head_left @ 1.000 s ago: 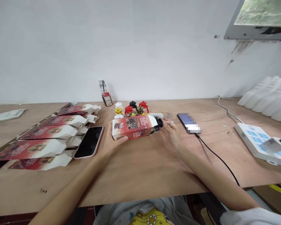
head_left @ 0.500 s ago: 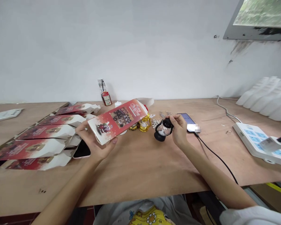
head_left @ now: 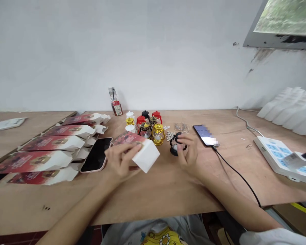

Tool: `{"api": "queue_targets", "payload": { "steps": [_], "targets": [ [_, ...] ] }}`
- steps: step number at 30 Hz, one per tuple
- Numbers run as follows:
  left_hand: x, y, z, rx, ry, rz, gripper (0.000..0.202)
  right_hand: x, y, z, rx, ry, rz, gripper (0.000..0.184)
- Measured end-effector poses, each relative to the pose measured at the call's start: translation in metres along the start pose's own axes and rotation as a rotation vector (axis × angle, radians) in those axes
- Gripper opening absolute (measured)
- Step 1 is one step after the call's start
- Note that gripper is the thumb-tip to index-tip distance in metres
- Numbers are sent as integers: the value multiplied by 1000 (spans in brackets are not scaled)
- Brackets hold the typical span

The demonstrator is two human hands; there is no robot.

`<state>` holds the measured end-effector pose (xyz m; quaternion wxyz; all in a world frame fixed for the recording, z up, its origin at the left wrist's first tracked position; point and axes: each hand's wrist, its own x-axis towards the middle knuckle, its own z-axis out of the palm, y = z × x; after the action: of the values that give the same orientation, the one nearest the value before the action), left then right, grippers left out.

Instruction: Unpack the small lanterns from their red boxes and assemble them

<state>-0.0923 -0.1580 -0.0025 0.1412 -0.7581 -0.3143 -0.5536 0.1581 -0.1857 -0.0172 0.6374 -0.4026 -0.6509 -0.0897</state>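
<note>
My left hand (head_left: 122, 158) is closed around a red printed carton (head_left: 129, 137), tilted so its white end faces me. A small black lantern (head_left: 173, 146) with a clear globe appears upright on the table. My right hand (head_left: 190, 151) is right beside it, thumb and fingers apart, partly covering its right side. I cannot tell whether the fingertips touch the lantern. Behind the carton stands a cluster of small lanterns, among them a gold lantern (head_left: 158, 134), a red lantern (head_left: 156, 116) and a white lantern (head_left: 130, 115).
Several red and white cartons (head_left: 53, 143) lie in a row at left, beside a phone (head_left: 97, 154). White discs (head_left: 171, 136) and wire pieces (head_left: 181, 127) lie behind the black lantern. A cabled phone (head_left: 203, 132) and a power strip (head_left: 283, 156) are at right.
The carton has come down and turned, its white end now towards me. The black lantern has gone from tilted in my right hand's grasp to upright, and those fingers have spread.
</note>
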Motion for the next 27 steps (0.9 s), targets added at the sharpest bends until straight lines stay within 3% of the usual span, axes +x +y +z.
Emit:
{"api": "queue_targets", "payload": {
  "steps": [3,7,11,16,21,27],
  "targets": [
    [-8,11,11,123,-62,245,50,-12,-23,4,64,-177,-121,22],
    [-15,16,19,119,-175,204,45,-23,-37,14,142,-372,-39,40],
    [-20,10,22,96,-284,149,44,-26,-35,21,194,-402,95,41],
    [-18,11,25,56,-288,178,48,-23,-33,23,239,-449,268,45],
    [-10,19,23,114,-273,199,47,-19,-36,20,298,-433,314,45],
    [-3,19,21,260,-181,245,39,-19,-36,19,315,-485,281,20]
  ]
}}
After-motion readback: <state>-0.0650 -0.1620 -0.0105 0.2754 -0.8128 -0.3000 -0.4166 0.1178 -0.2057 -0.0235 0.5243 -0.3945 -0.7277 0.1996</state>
